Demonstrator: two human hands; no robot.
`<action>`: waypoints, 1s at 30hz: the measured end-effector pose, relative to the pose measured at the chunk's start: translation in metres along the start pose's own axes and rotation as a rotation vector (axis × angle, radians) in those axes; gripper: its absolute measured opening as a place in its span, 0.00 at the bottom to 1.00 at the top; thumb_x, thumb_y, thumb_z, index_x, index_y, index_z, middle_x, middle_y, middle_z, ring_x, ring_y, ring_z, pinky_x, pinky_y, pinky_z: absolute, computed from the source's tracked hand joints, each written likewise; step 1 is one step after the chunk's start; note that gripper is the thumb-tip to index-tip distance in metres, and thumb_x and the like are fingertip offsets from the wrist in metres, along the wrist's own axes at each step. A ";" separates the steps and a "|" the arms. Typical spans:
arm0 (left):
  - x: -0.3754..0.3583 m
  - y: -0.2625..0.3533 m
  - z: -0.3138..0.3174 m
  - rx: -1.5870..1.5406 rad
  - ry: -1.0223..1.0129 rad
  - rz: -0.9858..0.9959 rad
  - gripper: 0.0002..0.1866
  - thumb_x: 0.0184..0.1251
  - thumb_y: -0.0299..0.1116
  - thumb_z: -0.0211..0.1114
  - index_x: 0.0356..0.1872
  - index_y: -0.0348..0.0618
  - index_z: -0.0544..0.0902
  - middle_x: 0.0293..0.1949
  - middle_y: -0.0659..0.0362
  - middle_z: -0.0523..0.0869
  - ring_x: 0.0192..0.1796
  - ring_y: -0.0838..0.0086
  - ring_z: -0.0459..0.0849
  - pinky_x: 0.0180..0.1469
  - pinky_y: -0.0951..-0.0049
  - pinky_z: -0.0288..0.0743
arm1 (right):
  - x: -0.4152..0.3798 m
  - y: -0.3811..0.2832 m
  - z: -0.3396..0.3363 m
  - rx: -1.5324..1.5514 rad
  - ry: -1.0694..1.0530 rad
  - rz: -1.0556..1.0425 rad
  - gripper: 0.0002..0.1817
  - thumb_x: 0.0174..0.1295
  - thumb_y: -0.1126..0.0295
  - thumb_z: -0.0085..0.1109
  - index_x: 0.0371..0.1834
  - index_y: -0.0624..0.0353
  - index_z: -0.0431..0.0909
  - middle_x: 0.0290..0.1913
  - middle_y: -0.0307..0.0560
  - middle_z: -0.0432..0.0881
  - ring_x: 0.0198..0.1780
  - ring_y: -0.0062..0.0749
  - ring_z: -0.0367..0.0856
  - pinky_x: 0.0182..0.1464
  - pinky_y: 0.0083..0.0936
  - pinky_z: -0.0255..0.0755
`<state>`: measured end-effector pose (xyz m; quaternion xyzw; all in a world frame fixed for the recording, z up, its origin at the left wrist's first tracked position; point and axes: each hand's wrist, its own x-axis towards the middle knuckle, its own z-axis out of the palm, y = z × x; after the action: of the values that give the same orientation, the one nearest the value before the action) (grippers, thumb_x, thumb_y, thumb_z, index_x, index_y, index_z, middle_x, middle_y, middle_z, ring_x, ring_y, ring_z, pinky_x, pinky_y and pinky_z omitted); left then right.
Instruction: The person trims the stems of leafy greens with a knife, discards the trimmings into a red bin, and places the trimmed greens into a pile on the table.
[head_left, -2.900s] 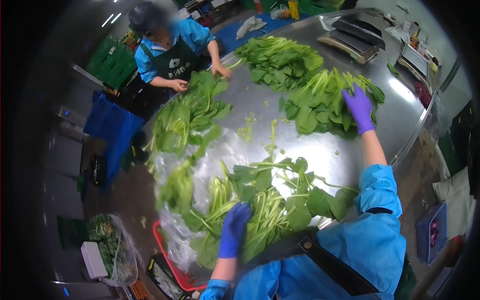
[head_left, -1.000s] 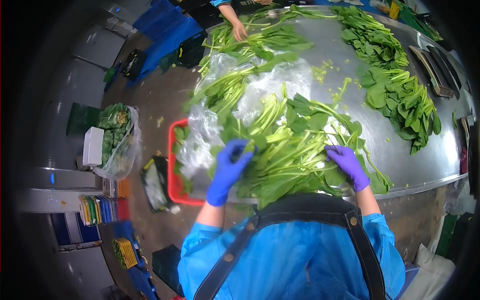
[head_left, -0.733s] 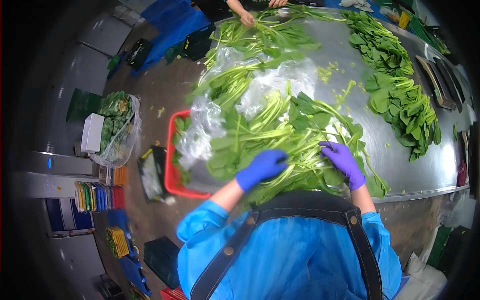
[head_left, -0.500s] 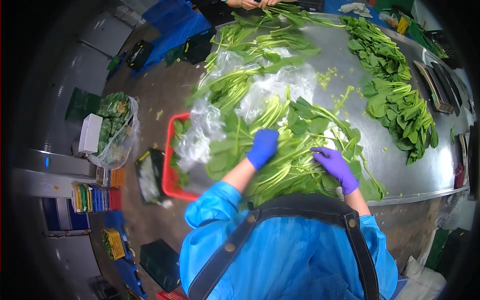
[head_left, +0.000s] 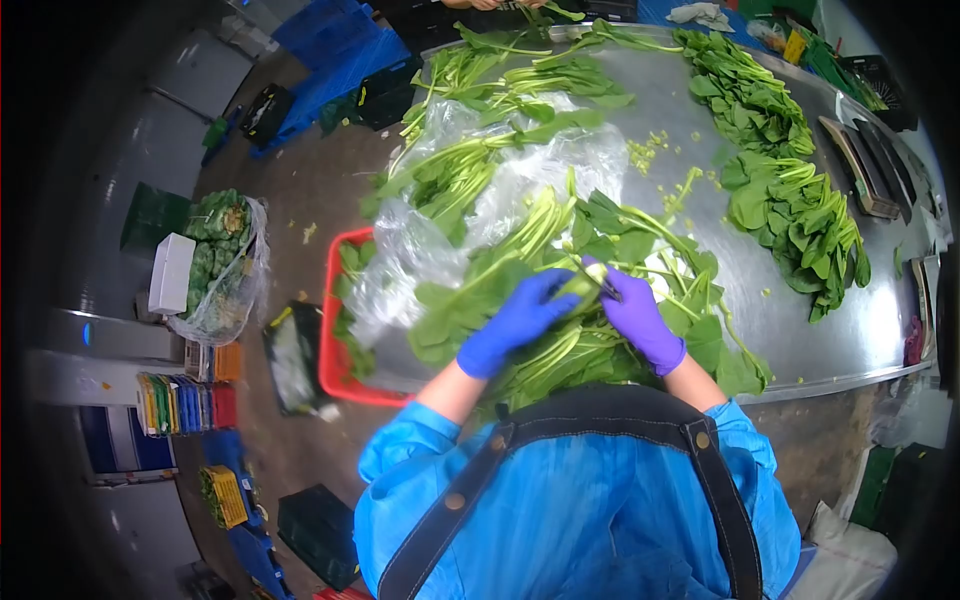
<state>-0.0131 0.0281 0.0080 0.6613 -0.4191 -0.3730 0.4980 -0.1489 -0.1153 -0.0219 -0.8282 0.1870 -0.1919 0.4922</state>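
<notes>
Metal table (head_left: 800,335) — stalk (head_left: 596,271) between left hand (head_left: 522,318) and right hand (head_left: 640,318).

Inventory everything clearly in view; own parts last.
table: 1, silver, centre
loose greens: many, green, table's left and front
neat piles: 2, green, table's right
plastic: count unclear, clear, table's left
stalk: 1, pale, picture's centre
tool: 1, dark, beside stalk
tub: 1, red, table's left edge
bagged greens: some, green, far left
box: 1, white, far left
sack: 1, white, lower right
co-worker's hands: 2, bare, top edge
apron: 1, black, lower centre
left hand: 1, blue glove, at stalk
right hand: 1, purple glove, on tool
</notes>
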 end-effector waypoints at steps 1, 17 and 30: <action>-0.002 0.004 -0.003 -0.008 -0.018 -0.086 0.21 0.63 0.32 0.63 0.54 0.32 0.73 0.47 0.55 0.81 0.50 0.74 0.78 0.55 0.73 0.70 | 0.000 0.004 -0.001 -0.003 -0.003 -0.005 0.21 0.57 0.70 0.53 0.56 0.50 0.75 0.29 0.50 0.83 0.32 0.35 0.83 0.37 0.29 0.74; -0.003 0.038 -0.004 0.169 0.134 0.042 0.16 0.44 0.33 0.74 0.34 0.39 0.81 0.26 0.60 0.82 0.29 0.79 0.77 0.35 0.75 0.73 | -0.006 -0.032 -0.030 0.298 -0.112 0.245 0.19 0.48 0.63 0.68 0.43 0.58 0.83 0.21 0.36 0.76 0.21 0.10 0.62 0.22 0.15 0.58; -0.036 0.039 -0.115 1.253 0.817 0.234 0.35 0.49 0.35 0.72 0.60 0.38 0.68 0.60 0.43 0.69 0.61 0.54 0.69 0.61 0.61 0.64 | 0.020 -0.004 -0.073 0.766 0.179 0.395 0.15 0.56 0.60 0.62 0.39 0.60 0.83 0.17 0.29 0.66 0.14 0.14 0.63 0.19 0.13 0.59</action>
<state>0.0706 0.0953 0.0748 0.8574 -0.4022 0.2650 0.1810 -0.1680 -0.1780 0.0168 -0.5145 0.2991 -0.2208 0.7727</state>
